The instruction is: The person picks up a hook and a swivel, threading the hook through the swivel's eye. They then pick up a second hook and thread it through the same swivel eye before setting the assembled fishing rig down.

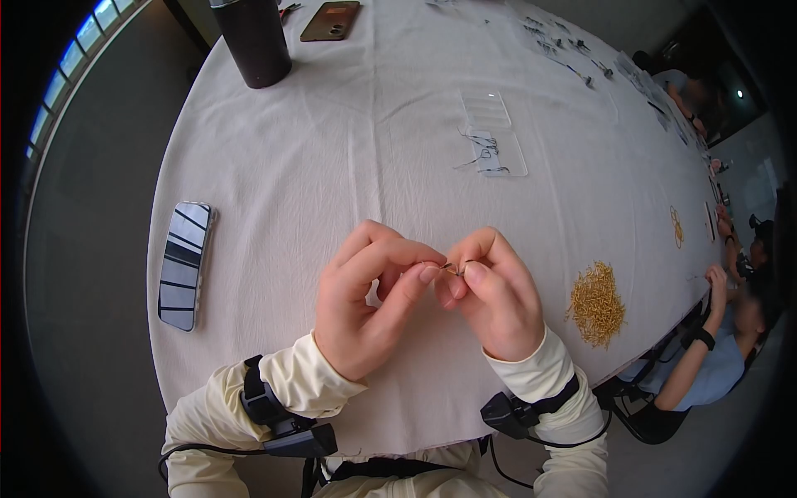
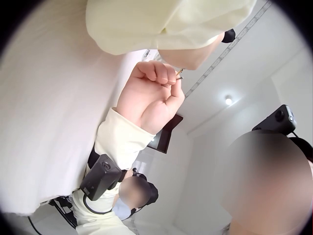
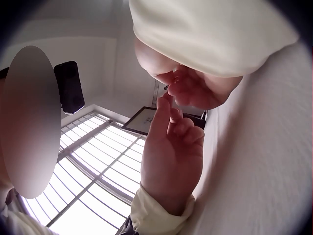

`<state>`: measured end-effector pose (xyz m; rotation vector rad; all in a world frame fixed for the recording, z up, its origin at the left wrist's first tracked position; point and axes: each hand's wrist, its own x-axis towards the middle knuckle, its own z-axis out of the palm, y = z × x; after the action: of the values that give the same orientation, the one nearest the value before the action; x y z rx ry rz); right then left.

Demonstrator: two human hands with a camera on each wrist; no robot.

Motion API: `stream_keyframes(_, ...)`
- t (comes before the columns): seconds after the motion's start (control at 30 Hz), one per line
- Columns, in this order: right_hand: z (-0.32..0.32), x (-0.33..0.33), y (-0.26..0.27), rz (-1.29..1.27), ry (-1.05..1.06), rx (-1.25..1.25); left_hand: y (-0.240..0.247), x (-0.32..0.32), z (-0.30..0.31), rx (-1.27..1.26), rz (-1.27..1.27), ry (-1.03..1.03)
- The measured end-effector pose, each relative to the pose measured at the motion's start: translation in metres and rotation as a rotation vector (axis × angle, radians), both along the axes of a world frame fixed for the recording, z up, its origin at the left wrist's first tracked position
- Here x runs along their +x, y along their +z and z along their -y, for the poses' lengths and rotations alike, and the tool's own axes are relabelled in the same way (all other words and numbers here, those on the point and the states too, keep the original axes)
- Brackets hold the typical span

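In the head view my left hand (image 1: 365, 299) and right hand (image 1: 502, 303) meet tip to tip above the white cloth. Between them is a tiny dark, thin metal piece with a gold-coloured part (image 1: 451, 269). The left thumb and index finger pinch one end; the right thumb and index finger pinch the other. Fingertips hide most of it, so I cannot tell its exact kind. From the left wrist, a gold and dark bit (image 2: 179, 74) shows at the right hand's fingertips. A pile of small gold-coloured metal pieces (image 1: 597, 305) lies right of the right hand.
Beyond the hands lies an open clear plastic box (image 1: 516, 158) with several dark wire hooks (image 1: 486, 151). A phone (image 1: 184, 266) lies at left; a dark tumbler (image 1: 253, 46) and another phone (image 1: 330, 21) stand farther back. Yellow loops (image 1: 677, 227) lie at right, near other seated people.
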<state>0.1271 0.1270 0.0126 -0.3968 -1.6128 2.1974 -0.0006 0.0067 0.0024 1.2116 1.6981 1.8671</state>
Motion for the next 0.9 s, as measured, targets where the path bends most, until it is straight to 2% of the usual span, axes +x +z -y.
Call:
stream_keyframes(0.17,0.002,0.001,0.003,-0.037,-0.029,-0.023,0.000,0.000,0.002,-0.005,0.081,-0.030)
stream_keyframes(0.23,0.001,0.001,0.002,-0.075,-0.037,-0.067,0.002,-0.001,0.003,0.014,0.221,-0.051)
stream_keyframes(0.37,-0.002,0.002,0.001,-0.120,-0.018,-0.167,0.008,-0.006,0.006,-0.010,0.184,-0.115)
stream_keyframes(0.43,-0.003,0.003,0.000,-0.117,-0.005,-0.240,0.009,-0.004,0.006,-0.106,0.213,-0.242)
stream_keyframes(0.47,-0.002,0.003,0.001,-0.116,0.000,-0.244,0.011,-0.002,0.007,-0.109,0.215,-0.237)
stream_keyframes(0.53,0.000,0.002,0.004,-0.089,-0.023,-0.251,0.015,0.003,0.006,-0.188,0.468,-0.304)
stream_keyframes(0.57,0.000,0.002,0.003,-0.087,-0.022,-0.254,0.013,0.004,0.005,-0.190,0.470,-0.302)
stream_keyframes(0.63,0.000,0.002,0.003,-0.100,-0.003,-0.213,0.006,0.005,0.003,-0.086,0.681,-0.371)
stream_keyframes(0.9,0.002,0.003,0.001,-0.081,-0.001,-0.215,0.010,0.008,0.004,-0.028,0.751,-0.354)
